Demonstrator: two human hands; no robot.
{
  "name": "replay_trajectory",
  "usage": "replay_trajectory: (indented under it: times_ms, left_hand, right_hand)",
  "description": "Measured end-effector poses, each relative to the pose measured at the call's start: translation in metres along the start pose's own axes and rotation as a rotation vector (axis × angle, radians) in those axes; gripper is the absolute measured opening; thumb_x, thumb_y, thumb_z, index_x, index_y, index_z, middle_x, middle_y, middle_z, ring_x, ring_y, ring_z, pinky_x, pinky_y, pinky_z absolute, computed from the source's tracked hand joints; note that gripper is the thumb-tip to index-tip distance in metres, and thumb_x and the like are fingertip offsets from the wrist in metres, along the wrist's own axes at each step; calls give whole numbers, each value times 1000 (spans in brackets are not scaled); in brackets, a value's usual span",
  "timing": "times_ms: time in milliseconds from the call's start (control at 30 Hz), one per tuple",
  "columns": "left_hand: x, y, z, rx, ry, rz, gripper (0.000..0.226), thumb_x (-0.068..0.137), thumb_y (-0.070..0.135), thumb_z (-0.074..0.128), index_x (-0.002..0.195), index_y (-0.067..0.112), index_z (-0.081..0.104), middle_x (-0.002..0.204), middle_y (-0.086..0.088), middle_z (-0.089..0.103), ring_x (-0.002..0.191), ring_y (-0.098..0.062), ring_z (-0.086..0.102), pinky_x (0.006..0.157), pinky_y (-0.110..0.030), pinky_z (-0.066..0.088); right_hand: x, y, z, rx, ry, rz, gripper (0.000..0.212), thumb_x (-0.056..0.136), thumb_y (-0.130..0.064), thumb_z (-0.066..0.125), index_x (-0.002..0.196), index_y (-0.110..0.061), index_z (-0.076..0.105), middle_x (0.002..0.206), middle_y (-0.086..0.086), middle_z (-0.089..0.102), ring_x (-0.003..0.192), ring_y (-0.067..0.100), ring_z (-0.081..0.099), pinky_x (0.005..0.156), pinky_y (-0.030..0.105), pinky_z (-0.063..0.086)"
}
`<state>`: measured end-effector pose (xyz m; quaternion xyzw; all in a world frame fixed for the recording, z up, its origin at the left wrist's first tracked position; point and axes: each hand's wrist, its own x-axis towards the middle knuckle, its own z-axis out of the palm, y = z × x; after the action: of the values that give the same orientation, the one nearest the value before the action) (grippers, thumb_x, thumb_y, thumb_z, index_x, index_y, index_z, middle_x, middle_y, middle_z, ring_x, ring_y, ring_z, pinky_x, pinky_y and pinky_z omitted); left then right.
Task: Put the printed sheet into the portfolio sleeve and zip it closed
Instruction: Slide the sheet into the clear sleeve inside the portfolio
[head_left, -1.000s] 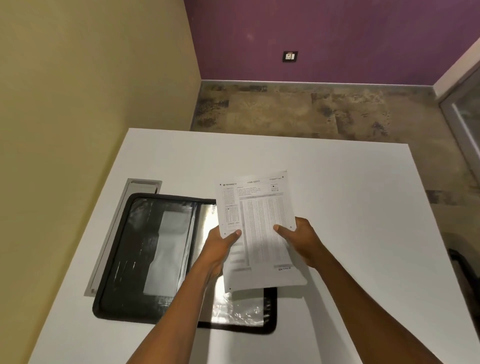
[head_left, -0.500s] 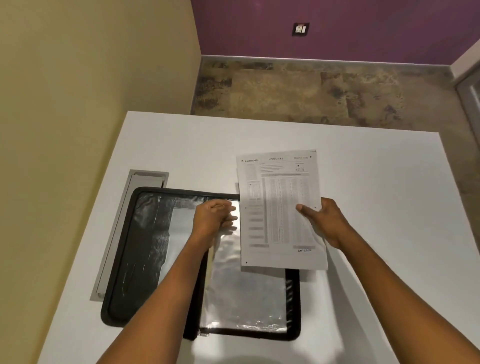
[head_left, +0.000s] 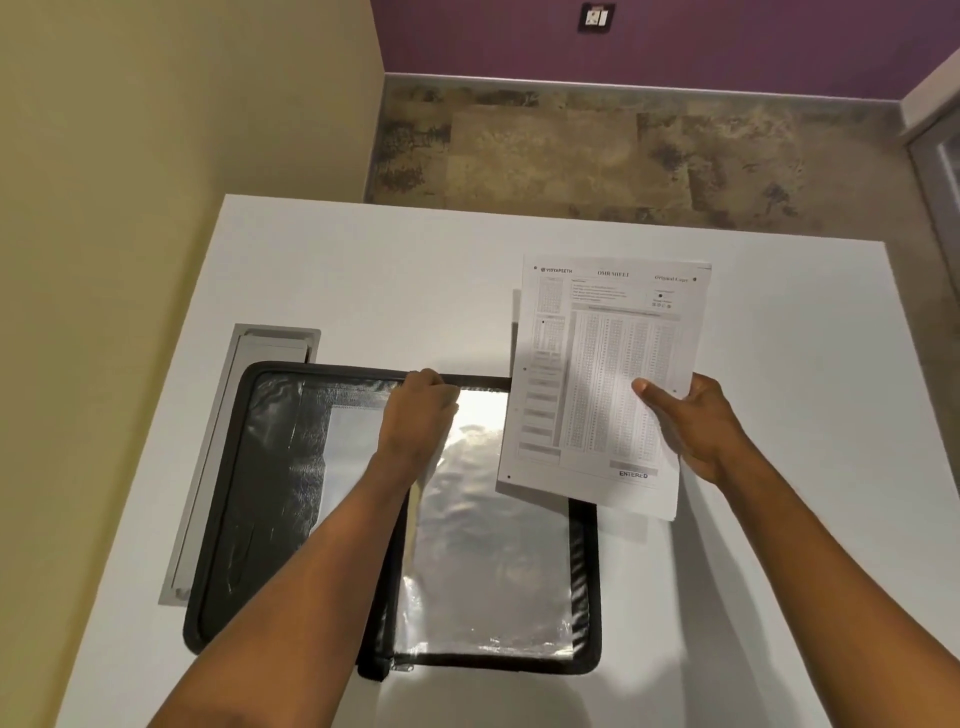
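Portfolio (head_left: 270, 493): black, lying opened flat on the near left part of the bench (head_left: 363, 270), its zip undone.
Sleeve (head_left: 493, 545): clear, shiny plastic covering the portfolio's right half, with no paper visible in it.
Left grip (head_left: 418, 410): fingers curled down at the sleeve's far edge, just inside the portfolio's far rim; the fingertips are hidden, so I cannot tell whether they pinch the plastic.
Right grip (head_left: 696, 421): holding the printed sheet by its right edge, thumb on the printed face, fingers behind.
Printed sheet (head_left: 602, 374): held above the bench, face up, over the portfolio's far right corner and outside the sleeve.
Grey hatch (head_left: 270, 343): set into the bench, partly under the portfolio's left side.
Floor (head_left: 571, 156): mottled brown, beyond the bench.
Socket (head_left: 596, 18): on the purple wall.
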<state>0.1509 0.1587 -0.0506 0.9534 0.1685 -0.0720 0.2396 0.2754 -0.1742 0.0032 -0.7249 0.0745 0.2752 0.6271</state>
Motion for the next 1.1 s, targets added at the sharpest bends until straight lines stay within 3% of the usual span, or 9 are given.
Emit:
replay_trajectory:
  times_ms: [67, 267, 433, 567, 667, 767, 867, 1000, 1100]
  left_hand:
    - [1, -1, 2, 25, 18, 2, 17, 91, 12, 60, 90, 6, 76, 102, -9, 68, 86, -20, 55, 74, -37, 51]
    - [5, -1, -1, -5, 13, -21, 14, 87, 4, 59, 89, 4, 73, 101, -10, 68, 100, -32, 60, 79, -48, 54]
    - [8, 2, -6, -2, -43, 38, 13, 90, 9, 57, 95, 9, 68, 92, -7, 68, 94, -32, 60, 80, -47, 51]
    - [10, 5, -9, -15, -58, 55, 13, 88, 11, 62, 99, 12, 69, 89, -5, 69, 91, -31, 61, 83, -45, 48]
    - [11, 7, -7, -14, -86, 36, 15, 90, 14, 61, 96, 14, 75, 94, -4, 71, 93, -30, 63, 85, -43, 50]
    - [7, 6, 0, -99, -96, -11, 14, 90, 20, 61, 92, 21, 75, 98, 5, 70, 93, -23, 66, 79, -37, 53]
    - [1, 2, 7, -204, -65, -18, 18, 92, 29, 66, 106, 30, 78, 107, 14, 70, 94, -9, 64, 79, -32, 51]
    - [-12, -4, 20, -244, 9, 4, 12, 92, 35, 70, 98, 32, 80, 104, 17, 66, 79, 1, 57, 69, -28, 47]
    - [-20, -8, 27, -187, 77, 19, 7, 91, 34, 73, 93, 32, 80, 105, 19, 67, 81, 2, 58, 67, -25, 44]
  right_hand:
    - [-1, -2, -1, 0, 4, 0, 33, 91, -18, 78, 122, -26, 72, 122, -5, 77, 114, 14, 73, 103, 34, 52]
    - [1, -9, -2, 2, 5, -18, 40, 93, -15, 76, 132, -21, 68, 125, -5, 76, 116, 13, 72, 100, 28, 56]
    - [8, -23, 4, -38, 31, -49, 39, 93, -19, 77, 131, -21, 68, 117, -12, 78, 110, 8, 74, 86, 15, 58]
    - [21, -43, 14, -79, 50, -117, 39, 93, -22, 77, 131, -18, 69, 113, -13, 78, 107, 7, 74, 91, 18, 59]
    - [32, -59, 26, -101, 60, -174, 41, 93, -23, 78, 133, -14, 69, 118, -5, 78, 108, 12, 75, 95, 28, 59]
    - [42, -74, 39, -121, 42, -213, 40, 93, -22, 77, 132, -13, 69, 121, -1, 77, 109, 14, 74, 98, 34, 58]
    - [50, -86, 53, -163, 2, -242, 39, 94, -23, 76, 131, -14, 69, 119, -4, 77, 108, 14, 75, 97, 33, 59]
    - [58, -100, 74, -211, -62, -277, 41, 95, -23, 75, 134, -13, 67, 120, -6, 75, 108, 11, 74, 93, 27, 60]
    - [64, -110, 90, -270, -113, -303, 40, 95, -23, 75, 133, -15, 68, 114, -14, 74, 103, 4, 74, 86, 19, 60]
